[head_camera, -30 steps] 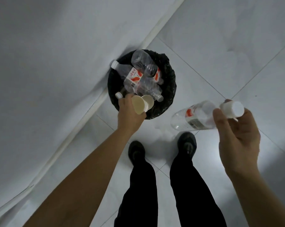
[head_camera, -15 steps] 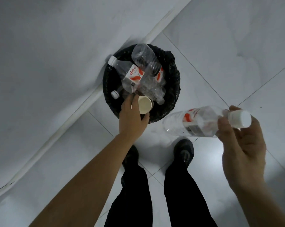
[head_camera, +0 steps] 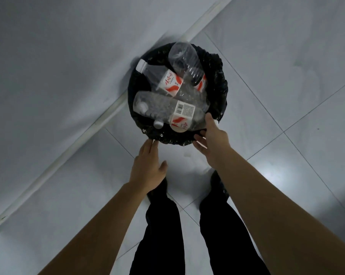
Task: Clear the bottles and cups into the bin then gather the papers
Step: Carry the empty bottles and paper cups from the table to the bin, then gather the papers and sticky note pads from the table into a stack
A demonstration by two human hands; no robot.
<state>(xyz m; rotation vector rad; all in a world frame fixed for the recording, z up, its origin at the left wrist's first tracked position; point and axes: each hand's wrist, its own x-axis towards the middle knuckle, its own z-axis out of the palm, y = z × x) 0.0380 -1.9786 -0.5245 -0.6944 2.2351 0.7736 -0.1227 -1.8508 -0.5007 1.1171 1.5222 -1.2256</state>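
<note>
The clear plastic bottle with the red-and-white label (head_camera: pixel 173 114), carried in the right hand half a second ago, is now lying across the top of the round bin lined with a black bag (head_camera: pixel 220 90), on the near side of the heap. The white paper cup (head_camera: pixel 178 128) is being seen tucked just under it, no longer gripped by the left hand. Both grips are being shown released: the left hand (head_camera: pixel 148 167) is spread flat at the bin's near rim, the right hand (head_camera: pixel 213 141) is open, fingertips by the bottle's end. Other clear bottles (head_camera: pixel 184 62) are being piled further in, the heap rising to the rim. The clearing step is being judged finished or nearly so; no papers are being shown here, so the gathering is being left for elsewhere.
</note>
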